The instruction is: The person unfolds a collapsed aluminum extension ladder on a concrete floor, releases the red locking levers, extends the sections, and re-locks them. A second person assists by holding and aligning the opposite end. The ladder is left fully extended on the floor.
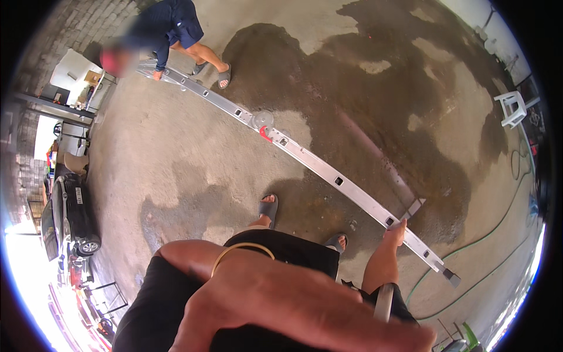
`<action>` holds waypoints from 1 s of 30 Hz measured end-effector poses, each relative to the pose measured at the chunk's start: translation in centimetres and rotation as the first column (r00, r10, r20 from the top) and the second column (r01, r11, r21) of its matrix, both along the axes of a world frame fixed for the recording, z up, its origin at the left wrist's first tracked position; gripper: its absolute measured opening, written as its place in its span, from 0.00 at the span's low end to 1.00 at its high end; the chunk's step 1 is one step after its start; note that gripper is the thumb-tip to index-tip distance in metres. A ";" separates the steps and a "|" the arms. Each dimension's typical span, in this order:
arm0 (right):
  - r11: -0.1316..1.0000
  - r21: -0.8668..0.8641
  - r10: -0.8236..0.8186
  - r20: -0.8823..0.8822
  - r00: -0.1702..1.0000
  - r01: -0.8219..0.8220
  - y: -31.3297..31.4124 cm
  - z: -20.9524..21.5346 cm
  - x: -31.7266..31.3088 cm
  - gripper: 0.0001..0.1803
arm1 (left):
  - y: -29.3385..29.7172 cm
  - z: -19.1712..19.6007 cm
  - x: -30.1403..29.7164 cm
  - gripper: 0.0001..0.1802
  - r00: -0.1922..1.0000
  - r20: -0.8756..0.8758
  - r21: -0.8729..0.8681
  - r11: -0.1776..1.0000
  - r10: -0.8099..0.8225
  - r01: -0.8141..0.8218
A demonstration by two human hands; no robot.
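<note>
A long aluminium folding ladder (316, 164), seen along its side rail, runs diagonally from the far left to the near right. Midway along it is a round grey hinge (263, 120) with a red lever (265, 134). My right hand (396, 232) grips the rail close to its near end, which has a dark rubber foot (451, 277). Large and partly blurred, my left hand (275, 293) is close to the camera, fingers stretched rightward and away from the ladder. A gold bracelet (240, 247) circles that wrist. At the ladder's far end, a co-worker's hand (157, 75) holds it.
The co-worker (170, 29) bends over in dark clothes and sandals. Wet patches (363, 76) darken the concrete floor. A white plastic stool (512, 110) stands far right, near a green hose (492, 232). At left are a dark car (73, 214) and a cluttered shelf (76, 108).
</note>
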State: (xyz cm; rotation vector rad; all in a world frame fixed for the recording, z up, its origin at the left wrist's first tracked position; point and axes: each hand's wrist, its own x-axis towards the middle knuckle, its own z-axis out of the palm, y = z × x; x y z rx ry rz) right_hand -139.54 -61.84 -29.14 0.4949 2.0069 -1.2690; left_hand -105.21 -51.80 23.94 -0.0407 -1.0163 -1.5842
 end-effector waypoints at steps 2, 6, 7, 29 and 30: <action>0.999 -0.045 -0.003 0.040 0.999 0.005 -0.7 -0.4 -0.3 0.40 | 0.3 0.5 -2.1 0.59 0.988 -0.092 -0.128 0.983 0.122 -0.134; 0.978 -0.195 0.096 0.099 0.991 -0.075 0.9 -2.0 -2.0 0.33 | 0.6 0.7 -4.0 0.61 0.936 -0.228 -0.210 0.925 0.268 -0.316; 0.952 -0.275 0.186 0.160 0.969 -0.137 1.6 -2.4 -2.4 0.35 | 0.7 0.7 -4.0 0.61 0.929 -0.234 -0.221 0.915 0.286 -0.337; -0.549 0.784 0.663 0.198 -0.722 -0.289 4.1 1.9 -6.5 0.52 | -4.8 0.8 -4.1 0.58 0.898 -0.087 -0.387 0.816 0.432 -0.430; -0.642 0.637 0.708 0.280 -0.648 -0.427 3.4 2.3 -6.5 0.48 | -5.3 0.6 -3.9 0.58 0.906 -0.084 -0.408 0.815 0.414 -0.410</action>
